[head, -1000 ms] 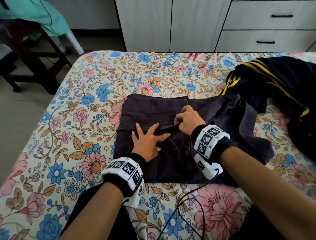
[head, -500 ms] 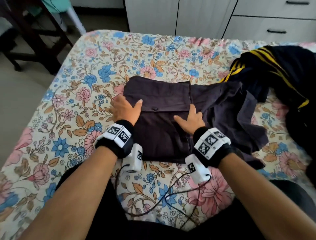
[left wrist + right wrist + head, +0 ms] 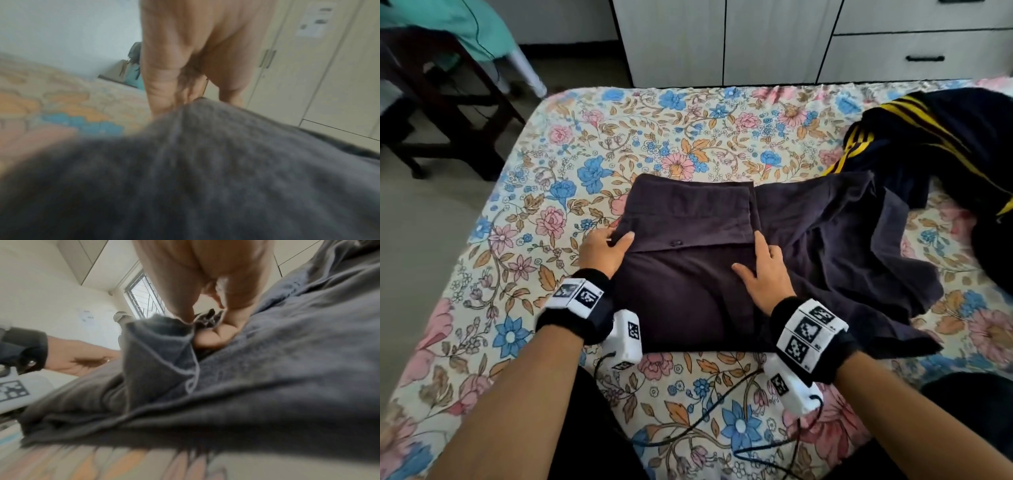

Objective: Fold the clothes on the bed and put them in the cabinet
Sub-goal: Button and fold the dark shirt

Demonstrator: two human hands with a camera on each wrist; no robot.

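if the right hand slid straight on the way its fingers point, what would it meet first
Probably the folded flap's right edge on the dark shirt: the right hand lies flat with fingertips at it. Beyond is floral bedsheet, then the cabinet.

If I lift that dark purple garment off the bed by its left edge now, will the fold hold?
Probably not. The dark purple woven garment looks thin and floppy; its unfolded right part lies rumpled on the floral bedsheet, so it would likely sag and trail. The left hand pinches only one edge; supporting underneath seems safer.
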